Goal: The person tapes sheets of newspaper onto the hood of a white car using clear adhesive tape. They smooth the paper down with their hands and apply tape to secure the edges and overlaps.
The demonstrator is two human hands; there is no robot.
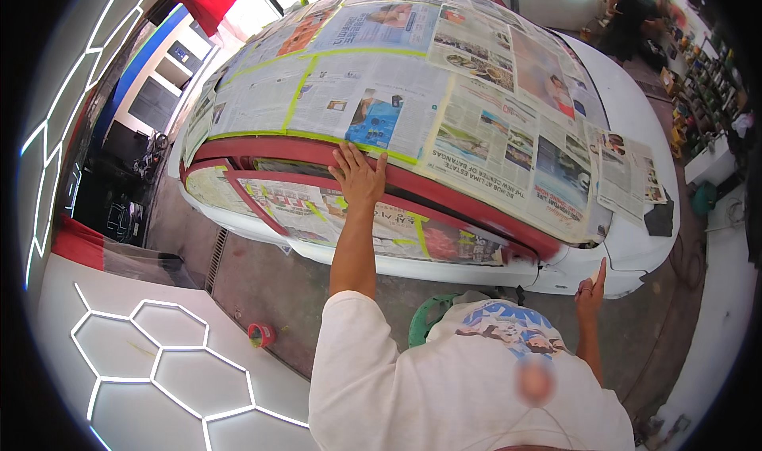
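Note:
A car body (pixel 575 270), white on its lower panels and red along the roof edge, stands before me. Newspaper sheets (pixel 381 78) joined with yellow-green tape (pixel 298 94) cover its roof and windows. My left hand (pixel 359 175) lies flat on the red roof rail (pixel 294 150), fingers spread, the tips at the taped paper edge. Lower at the right, my right hand (pixel 588 294) is by the white panel, its index finger stretched along it. A small pale piece shows between its fingers; I cannot make out what it is.
A green round thing (pixel 429 322) is partly hidden by my shirt. On the floor stands a small red bucket (pixel 260 335). A drain grate (pixel 217 259) runs at the left. Another person (pixel 631 19) is at the far right, near cluttered shelves (pixel 718 74). Hexagonal lights (pixel 202 379) line the wall.

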